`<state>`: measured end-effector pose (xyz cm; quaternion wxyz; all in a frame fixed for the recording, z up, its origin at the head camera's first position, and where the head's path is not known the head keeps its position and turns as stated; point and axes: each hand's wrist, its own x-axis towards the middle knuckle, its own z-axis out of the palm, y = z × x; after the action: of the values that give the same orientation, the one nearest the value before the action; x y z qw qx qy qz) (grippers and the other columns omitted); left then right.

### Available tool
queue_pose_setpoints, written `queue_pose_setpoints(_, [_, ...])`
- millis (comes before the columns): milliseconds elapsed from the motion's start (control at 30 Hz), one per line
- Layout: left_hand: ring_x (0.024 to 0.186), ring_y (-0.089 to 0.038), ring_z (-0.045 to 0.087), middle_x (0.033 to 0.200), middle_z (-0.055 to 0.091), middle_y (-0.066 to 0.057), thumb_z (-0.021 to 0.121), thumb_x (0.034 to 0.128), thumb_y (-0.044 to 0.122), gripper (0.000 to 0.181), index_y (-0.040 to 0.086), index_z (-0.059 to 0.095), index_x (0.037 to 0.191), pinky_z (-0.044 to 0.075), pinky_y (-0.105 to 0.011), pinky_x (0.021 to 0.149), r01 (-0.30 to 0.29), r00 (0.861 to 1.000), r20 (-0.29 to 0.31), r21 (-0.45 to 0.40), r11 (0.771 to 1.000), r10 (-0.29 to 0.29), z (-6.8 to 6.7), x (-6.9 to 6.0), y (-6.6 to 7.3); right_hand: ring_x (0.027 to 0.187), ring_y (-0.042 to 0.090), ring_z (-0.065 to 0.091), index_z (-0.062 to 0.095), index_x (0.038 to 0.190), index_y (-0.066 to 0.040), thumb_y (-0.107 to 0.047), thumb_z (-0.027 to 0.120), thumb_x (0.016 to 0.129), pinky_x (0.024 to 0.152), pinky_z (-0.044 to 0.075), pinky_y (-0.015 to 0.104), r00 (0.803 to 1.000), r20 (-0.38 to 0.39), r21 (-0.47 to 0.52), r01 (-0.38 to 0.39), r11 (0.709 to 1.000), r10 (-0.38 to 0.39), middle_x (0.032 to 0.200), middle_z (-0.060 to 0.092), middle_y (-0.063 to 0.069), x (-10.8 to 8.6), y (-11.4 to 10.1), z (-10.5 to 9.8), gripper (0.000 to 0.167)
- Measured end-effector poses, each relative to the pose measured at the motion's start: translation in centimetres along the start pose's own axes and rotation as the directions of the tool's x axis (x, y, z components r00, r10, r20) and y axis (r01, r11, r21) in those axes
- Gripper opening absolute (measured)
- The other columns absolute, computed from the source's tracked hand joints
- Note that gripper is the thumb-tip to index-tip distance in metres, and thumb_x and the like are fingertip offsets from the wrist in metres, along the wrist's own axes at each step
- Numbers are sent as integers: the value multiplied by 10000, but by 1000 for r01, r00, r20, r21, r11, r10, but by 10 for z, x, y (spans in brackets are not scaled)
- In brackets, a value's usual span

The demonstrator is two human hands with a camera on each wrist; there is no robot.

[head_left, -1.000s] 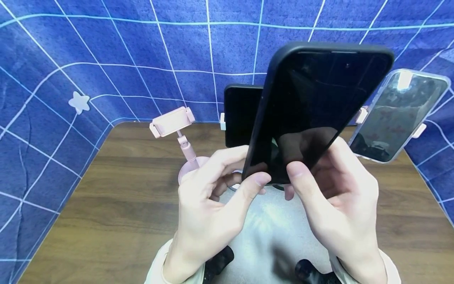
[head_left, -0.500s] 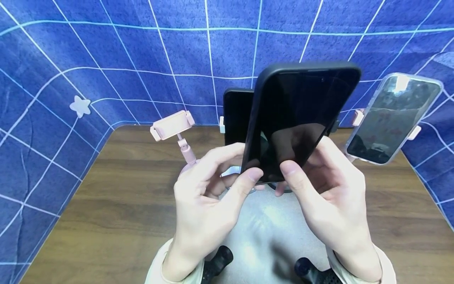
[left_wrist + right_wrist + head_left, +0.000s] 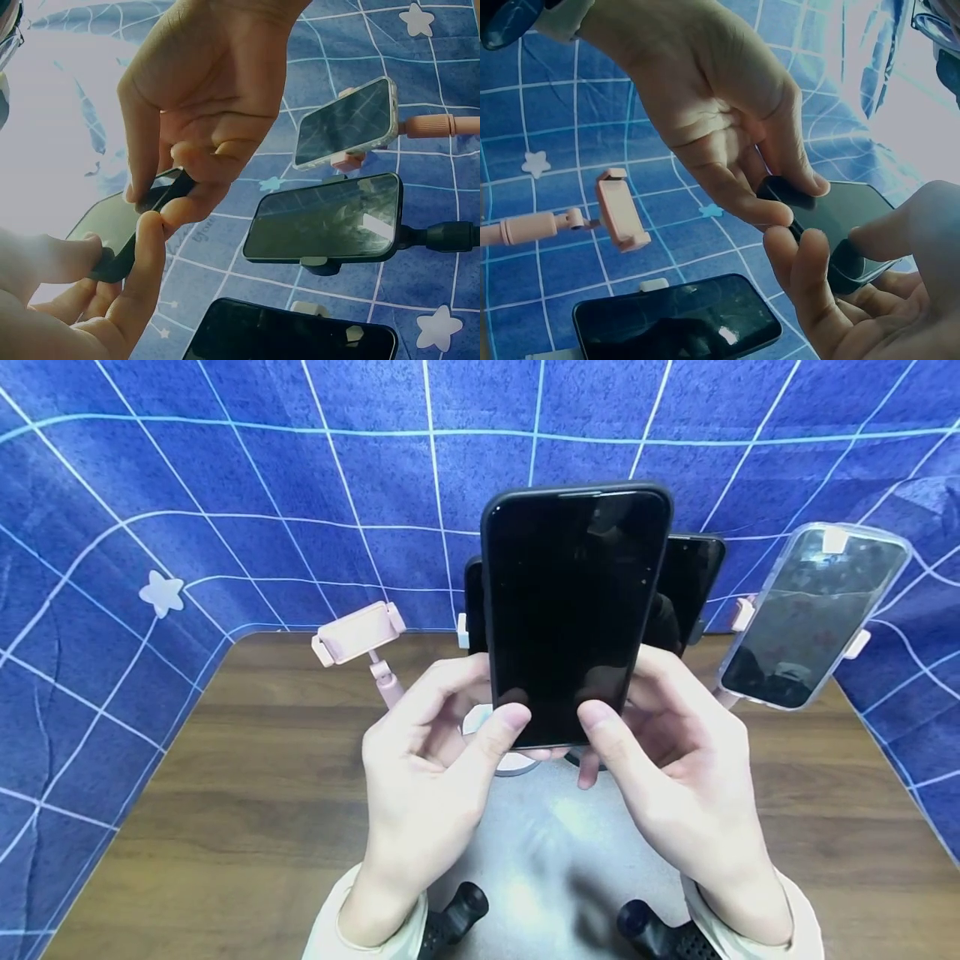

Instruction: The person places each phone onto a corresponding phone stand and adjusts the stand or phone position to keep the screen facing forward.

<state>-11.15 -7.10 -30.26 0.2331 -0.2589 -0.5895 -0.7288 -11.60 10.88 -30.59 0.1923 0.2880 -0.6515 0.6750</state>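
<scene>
A black phone (image 3: 573,618) in a dark case is held up with its dark screen facing the head camera. My left hand (image 3: 427,777) grips its lower left corner, thumb on the screen and fingers behind. On the lower right, my right hand (image 3: 690,777) holds it the same way. In the left wrist view the phone (image 3: 105,225) lies between both hands, fingers curled under its lower edge. Behind it stand two more black phones, one partly hidden at left (image 3: 476,610) and one at right (image 3: 693,568), each in a stand.
A pink phone stand (image 3: 358,633) at left has a bare clamp. At right, a phone in a clear case (image 3: 813,618) sits in another pink clamp. Black devices (image 3: 465,906) lie by the wrists. A blue gridded cloth (image 3: 300,468) hangs behind the wooden table (image 3: 247,793).
Both hands have moved left with the phone. It has turned from leaning right to nearly upright and facing the head camera, uncovering the black phone behind at right.
</scene>
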Motion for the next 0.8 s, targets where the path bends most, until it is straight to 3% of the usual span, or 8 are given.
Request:
queue_pose_setpoints(333, [977,-249,720,1104,643,-345,695,840,-212,410,-201,568,1230,603,-384,883,29,1000,-12,20,999,-29,-4,3,-2,514,125,588,615,1196,67,138,619,939,498,445,265,999,26,-30,-19,999,20,770,687,79,4,4,4,267])
queue_pose_setpoints(467, [1026,-224,718,1166,633,-329,666,870,-201,466,-163,538,1317,630,-432,742,90,996,1,-3,996,-90,-6,2,-2,516,127,591,593,1196,82,162,581,947,471,441,268,997,69,12,-31,999,31,825,712,64,4,7,4,262])
queue_pose_setpoints(567, [1050,-213,716,1198,651,-278,661,908,-149,473,-95,550,1364,626,-448,644,172,985,4,1,985,-172,-6,1,-1,539,138,634,573,1224,102,173,562,952,456,453,274,993,108,45,-60,997,55,925,739,43,4,10,4,281])
queue_pose_setpoints(700, [1040,-242,735,1175,698,-210,681,925,-89,434,-40,591,1346,630,-412,765,229,973,-23,63,971,-228,-8,4,-2,566,160,686,562,1264,93,128,572,975,448,464,285,983,128,27,-139,990,134,997,754,-18,2,11,7,292])
queue_pose_setpoints(800, [1007,-261,748,1147,709,-205,686,917,-94,425,-42,598,1330,617,-391,850,222,975,-33,94,971,-220,-12,7,-4,563,178,692,557,1295,87,106,571,986,443,474,304,976,124,47,-184,982,177,999,761,6,2,12,11,309])
